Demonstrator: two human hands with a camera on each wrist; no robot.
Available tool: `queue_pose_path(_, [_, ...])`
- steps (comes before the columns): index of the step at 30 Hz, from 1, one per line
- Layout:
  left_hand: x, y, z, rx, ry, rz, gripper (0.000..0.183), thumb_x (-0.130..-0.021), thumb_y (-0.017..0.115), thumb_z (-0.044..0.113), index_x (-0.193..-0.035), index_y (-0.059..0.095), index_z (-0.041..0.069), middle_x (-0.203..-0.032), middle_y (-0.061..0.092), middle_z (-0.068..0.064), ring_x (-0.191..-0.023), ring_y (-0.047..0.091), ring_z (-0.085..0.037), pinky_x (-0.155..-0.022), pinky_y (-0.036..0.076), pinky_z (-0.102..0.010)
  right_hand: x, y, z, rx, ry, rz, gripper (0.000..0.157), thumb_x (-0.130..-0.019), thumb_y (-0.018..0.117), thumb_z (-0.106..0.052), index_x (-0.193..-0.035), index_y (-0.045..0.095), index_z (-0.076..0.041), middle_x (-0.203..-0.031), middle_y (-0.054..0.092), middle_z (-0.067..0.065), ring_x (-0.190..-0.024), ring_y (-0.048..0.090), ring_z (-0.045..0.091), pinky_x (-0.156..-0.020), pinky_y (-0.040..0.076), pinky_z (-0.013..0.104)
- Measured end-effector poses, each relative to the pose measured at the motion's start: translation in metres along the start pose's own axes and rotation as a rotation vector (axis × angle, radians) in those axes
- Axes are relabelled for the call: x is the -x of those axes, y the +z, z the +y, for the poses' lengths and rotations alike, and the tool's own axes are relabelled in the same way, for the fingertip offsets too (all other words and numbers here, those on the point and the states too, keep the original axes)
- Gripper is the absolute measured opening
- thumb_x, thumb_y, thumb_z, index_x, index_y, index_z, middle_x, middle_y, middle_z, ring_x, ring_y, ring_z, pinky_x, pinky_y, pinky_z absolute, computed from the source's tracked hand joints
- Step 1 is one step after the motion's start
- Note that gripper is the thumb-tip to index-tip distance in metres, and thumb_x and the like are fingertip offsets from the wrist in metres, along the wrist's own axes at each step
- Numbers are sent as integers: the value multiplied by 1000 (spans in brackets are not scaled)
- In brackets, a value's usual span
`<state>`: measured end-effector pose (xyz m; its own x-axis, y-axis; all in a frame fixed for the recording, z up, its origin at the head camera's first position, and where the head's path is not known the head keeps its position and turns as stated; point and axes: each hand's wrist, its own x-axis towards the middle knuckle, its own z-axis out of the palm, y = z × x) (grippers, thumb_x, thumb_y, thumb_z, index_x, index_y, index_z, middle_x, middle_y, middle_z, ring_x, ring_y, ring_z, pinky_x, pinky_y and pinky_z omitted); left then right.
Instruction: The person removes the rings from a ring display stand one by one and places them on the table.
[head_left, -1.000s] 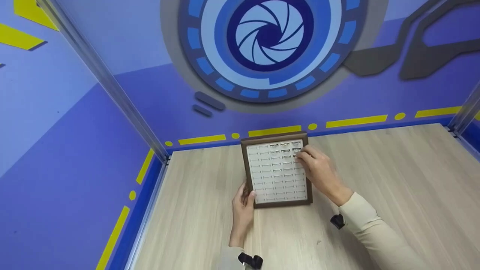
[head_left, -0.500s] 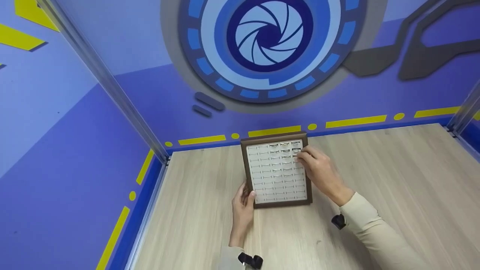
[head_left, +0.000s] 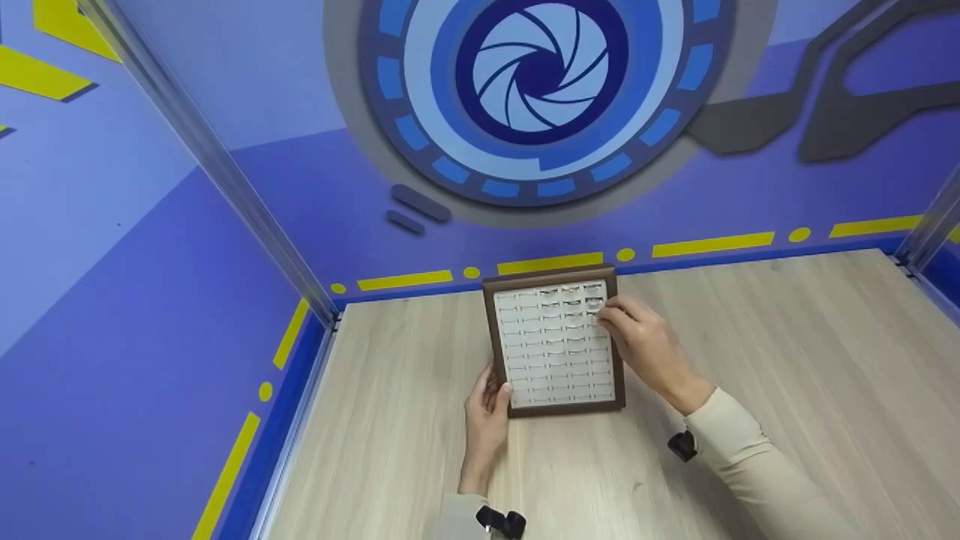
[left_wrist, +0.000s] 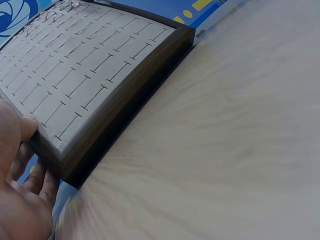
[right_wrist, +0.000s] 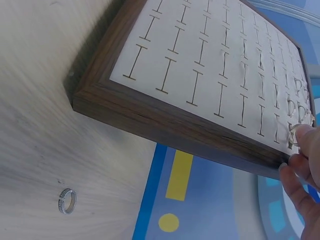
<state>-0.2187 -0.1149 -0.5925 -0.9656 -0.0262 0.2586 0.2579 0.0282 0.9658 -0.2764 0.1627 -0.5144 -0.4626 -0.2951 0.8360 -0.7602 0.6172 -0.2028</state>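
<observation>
A ring display board with a brown wooden frame and a white slotted pad stands tilted on the table. My left hand grips its lower left edge, thumb on the front and fingers behind, as the left wrist view also shows of the left hand. Several rings sit in slots of the upper right columns. At the right column, below the top rows, my right hand pinches a ring at a slot. The fingertips partly cover that ring, so how deep it sits cannot be told.
One loose silver ring lies on the wooden table, seen only in the right wrist view. Behind the board rises a blue printed wall, with a metal post at the left corner.
My right hand has shifted very slightly to the right and down along the right column. The left hand and the board stay where they were.
</observation>
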Motion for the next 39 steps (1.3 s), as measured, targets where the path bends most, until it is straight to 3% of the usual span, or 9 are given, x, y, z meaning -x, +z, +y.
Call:
queue_pose_path(16, [-1, 0, -2, -6, 48, -6, 52, -98, 57, -5, -147, 39, -9, -137, 56, -24, -125, 56, -36, -105, 49, -29, 4, -5, 1, -11, -25, 10, 23, -80, 76, 13, -100, 72, 4, -100, 66, 12, -88, 64, 26, -77, 59, 33])
queue_pose_path(23, [-1, 0, 0, -12, 26, -7, 53, -99, 56, -3, -148, 38, -9, -139, 55, -25, -128, 55, -36, -107, 48, -31, 5, -10, 0, -1, -50, 16, 23, -78, 78, 12, -99, 72, 4, -96, 65, 12, -85, 63, 24, -73, 58, 31])
queue_pose_path(29, [1, 0, 1, -26, 30, 2, 53, -99, 57, -3, -147, 37, -12, -138, 54, -28, -129, 53, -39, -109, 47, -35, 11, -14, 2, -19, -28, 4, 22, -78, 78, 13, -98, 72, 4, -96, 66, 11, -85, 63, 23, -73, 57, 31])
queue_pose_path(39, [1, 1, 1, -23, 24, 6, 52, -99, 57, -2, -146, 39, -12, -139, 53, -29, -130, 52, -41, -109, 46, -37, 26, -25, 13, -41, 10, -13, 21, -77, 80, 12, -94, 74, 2, -94, 66, 8, -83, 65, 17, -76, 57, 21])
